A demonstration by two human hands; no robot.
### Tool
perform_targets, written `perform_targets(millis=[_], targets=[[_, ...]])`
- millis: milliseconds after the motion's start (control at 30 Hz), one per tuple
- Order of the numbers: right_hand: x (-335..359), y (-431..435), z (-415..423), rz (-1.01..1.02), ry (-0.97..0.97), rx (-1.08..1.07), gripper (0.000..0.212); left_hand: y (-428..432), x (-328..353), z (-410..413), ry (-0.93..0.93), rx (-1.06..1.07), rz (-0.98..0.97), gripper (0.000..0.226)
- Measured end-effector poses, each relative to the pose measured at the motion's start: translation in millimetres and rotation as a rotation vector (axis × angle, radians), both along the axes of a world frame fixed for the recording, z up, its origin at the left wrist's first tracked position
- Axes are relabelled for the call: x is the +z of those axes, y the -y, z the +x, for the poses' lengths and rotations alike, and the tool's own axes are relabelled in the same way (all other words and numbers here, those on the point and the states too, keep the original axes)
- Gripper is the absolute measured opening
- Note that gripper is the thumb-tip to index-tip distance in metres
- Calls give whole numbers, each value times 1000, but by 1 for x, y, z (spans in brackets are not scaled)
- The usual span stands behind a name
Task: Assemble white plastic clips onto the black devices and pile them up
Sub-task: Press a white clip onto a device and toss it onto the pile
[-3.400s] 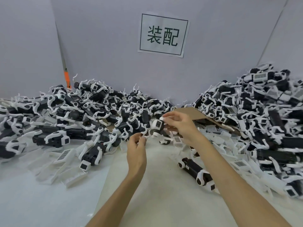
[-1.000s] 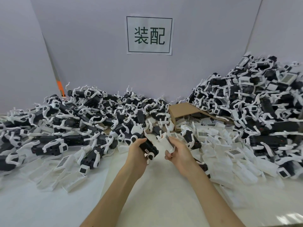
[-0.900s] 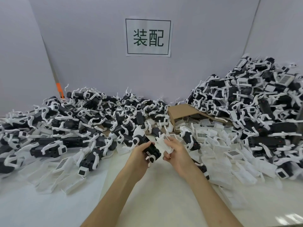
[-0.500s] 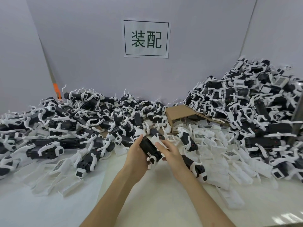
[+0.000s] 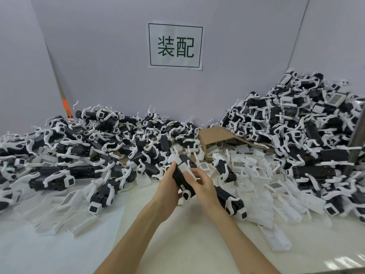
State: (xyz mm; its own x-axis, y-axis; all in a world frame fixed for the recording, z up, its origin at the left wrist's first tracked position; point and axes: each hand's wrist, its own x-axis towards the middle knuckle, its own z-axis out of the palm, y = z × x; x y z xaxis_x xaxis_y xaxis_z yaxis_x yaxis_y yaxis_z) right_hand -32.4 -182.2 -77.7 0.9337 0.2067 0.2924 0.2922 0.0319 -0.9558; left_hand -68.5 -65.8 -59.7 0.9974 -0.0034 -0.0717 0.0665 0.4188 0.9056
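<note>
We had a bare strip of cream tabletop [image 5: 177, 250] running up the lower middle of the frame. At its head our left hand [image 5: 167, 191] and right hand [image 5: 205, 187] gripped one black device [image 5: 179, 176]. A low heap of clipped black devices [image 5: 83, 147] walled the left, a taller heap [image 5: 296, 123] the right. Loose white plastic trays [image 5: 262, 196] littered both lower sides, and a brown cardboard box [image 5: 215, 135] blocked the middle behind.
</note>
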Motion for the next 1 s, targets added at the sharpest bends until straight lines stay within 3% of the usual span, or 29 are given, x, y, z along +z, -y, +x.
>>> perform_targets(millis=[333,733,833,1000], targets=[[1,-2,-1,4,-15,11,23,0,-3,2,15,6,-10,58],[1,-1,-5,-105,54,23,26,-3,-7,-2,71,-4,145,56],[2,-2,-8,-113,80,81,22,-6,-9,-3,79,69,79,63],[2,-5,-11,-166,105,85,21,-13,-8,-3,69,125,22,52]])
